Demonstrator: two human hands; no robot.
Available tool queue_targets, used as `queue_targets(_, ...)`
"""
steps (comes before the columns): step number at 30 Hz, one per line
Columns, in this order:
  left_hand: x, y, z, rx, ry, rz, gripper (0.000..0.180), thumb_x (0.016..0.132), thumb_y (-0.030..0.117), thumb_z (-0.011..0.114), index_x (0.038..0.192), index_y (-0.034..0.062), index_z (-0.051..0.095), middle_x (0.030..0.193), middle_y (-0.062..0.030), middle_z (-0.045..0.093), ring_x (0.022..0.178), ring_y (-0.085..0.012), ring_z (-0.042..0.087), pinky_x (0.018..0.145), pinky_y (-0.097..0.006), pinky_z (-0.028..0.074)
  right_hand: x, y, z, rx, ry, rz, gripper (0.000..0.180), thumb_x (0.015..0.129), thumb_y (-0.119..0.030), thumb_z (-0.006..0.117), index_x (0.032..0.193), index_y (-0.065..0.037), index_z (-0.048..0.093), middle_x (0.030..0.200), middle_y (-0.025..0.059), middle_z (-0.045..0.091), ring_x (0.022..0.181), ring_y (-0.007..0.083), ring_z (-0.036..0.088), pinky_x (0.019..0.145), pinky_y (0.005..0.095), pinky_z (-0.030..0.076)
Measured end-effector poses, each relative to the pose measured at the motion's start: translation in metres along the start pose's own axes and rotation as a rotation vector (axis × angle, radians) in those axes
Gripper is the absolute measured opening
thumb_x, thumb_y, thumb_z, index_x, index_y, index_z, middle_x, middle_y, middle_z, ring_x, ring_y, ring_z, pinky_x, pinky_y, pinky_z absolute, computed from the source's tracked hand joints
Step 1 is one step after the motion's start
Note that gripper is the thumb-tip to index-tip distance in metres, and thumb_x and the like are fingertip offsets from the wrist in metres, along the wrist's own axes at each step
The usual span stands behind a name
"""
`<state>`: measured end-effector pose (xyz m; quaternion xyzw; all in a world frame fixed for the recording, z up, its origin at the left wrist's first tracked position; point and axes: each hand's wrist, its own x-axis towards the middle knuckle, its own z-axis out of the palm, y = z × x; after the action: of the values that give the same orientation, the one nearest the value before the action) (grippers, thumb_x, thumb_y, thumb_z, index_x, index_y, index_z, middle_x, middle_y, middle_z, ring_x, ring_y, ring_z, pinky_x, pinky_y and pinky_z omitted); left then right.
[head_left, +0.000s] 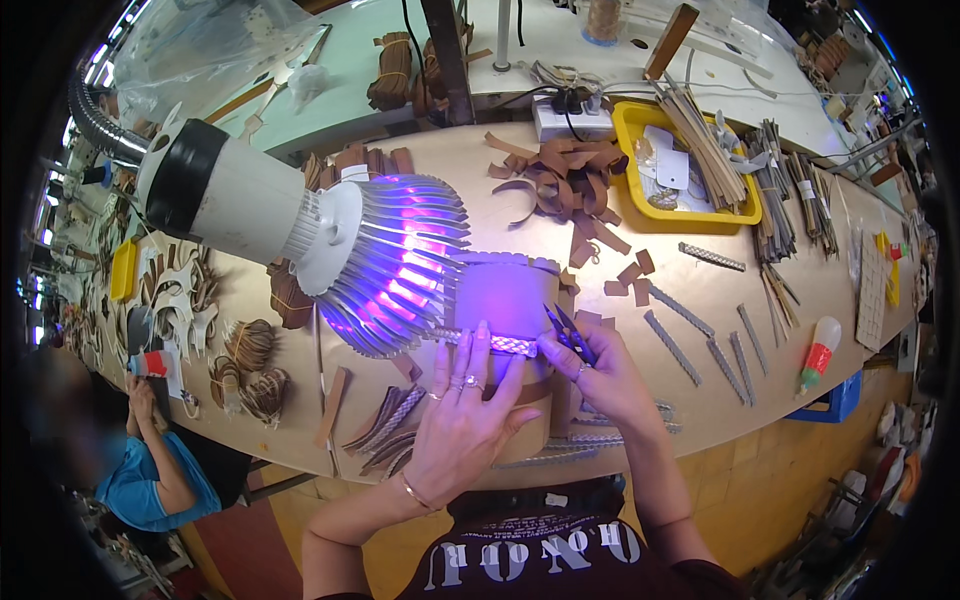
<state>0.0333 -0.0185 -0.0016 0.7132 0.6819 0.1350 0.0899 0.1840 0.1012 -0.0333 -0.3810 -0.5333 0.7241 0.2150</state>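
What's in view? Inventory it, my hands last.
lamp: one, white and black, left
table: one, tan, centre
support: one, tan, centre
braided strip: one, pale, centre
loose strips: several, grey, right
strap pieces: many, brown, upper centre
tray: one, yellow, upper right
thin bundles: several, brownish, right
coiled bundles: several, brown, left
power strip: one, white, upper centre
bottle: one, white and red, right
bin: one, blue, lower right
other person: one, blue top, lower left
distant clutter: uncountable, mixed, rim
pointed tool: one, black, centre
left hand: one, bare, on braided strip
right hand: one, bare, around pointed tool
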Motion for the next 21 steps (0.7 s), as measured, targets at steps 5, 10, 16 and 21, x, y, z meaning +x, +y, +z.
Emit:
queue_targets(5, 0.001, 0.004, 0.001, 0.028, -0.016, -0.014, 0.057, 0.089, 0.044, 0.059, 0.132, 0.007, 0.051, 0.142, -0.0367, 0.032, 0.132, -0.0476, 0.036, 0.11, -0.056, 0.027, 0.001, 0.002, 0.002, -0.017, 0.005, 0.046, 0.023, 0.091, -0.023, 0.068, 0.093, 0.0, 0.067, 0.073, -0.0051, 0.058, 0.067, 0.0034, 0.048, 0.06, 0.0207, 0.039)
queue_targets(10, 0.003, 0.008, 0.0, 0.076, -0.04, -0.01, 0.06, 0.088, 0.044, 0.06, 0.134, 0.0056, 0.049, 0.14, -0.0382, 0.032, 0.133, -0.0476, 0.034, 0.111, -0.056, 0.026, 0.002, -0.001, 0.0, -0.028, -0.04, 0.1, 0.026, 0.089, -0.026, 0.07, 0.09, 0.0, 0.068, 0.072, -0.0044, 0.059, 0.066, 0.0033, 0.048, 0.06, 0.0207, 0.04)
queue_targets(16, 0.003, 0.007, -0.002, 0.076, -0.049, -0.002, 0.062, 0.088, 0.042, 0.061, 0.135, 0.0039, 0.046, 0.139, -0.0394, 0.033, 0.134, -0.0469, 0.033, 0.111, -0.057, 0.026, 0.006, -0.01, 0.005, -0.032, -0.043, 0.092, 0.023, 0.088, -0.02, 0.071, 0.094, 0.002, 0.068, 0.078, 0.0008, 0.066, 0.069, 0.005, 0.058, 0.063, 0.0212, 0.047)
queue_targets(21, 0.003, 0.008, -0.002, 0.026, -0.067, -0.023, 0.063, 0.088, 0.041, 0.062, 0.135, 0.0036, 0.046, 0.138, -0.0407, 0.033, 0.135, -0.0466, 0.031, 0.111, -0.057, 0.025, 0.008, -0.022, 0.01, -0.054, -0.052, 0.022, 0.02, 0.089, -0.016, 0.069, 0.098, 0.002, 0.069, 0.078, -0.0008, 0.066, 0.07, 0.0026, 0.056, 0.062, 0.0201, 0.046)
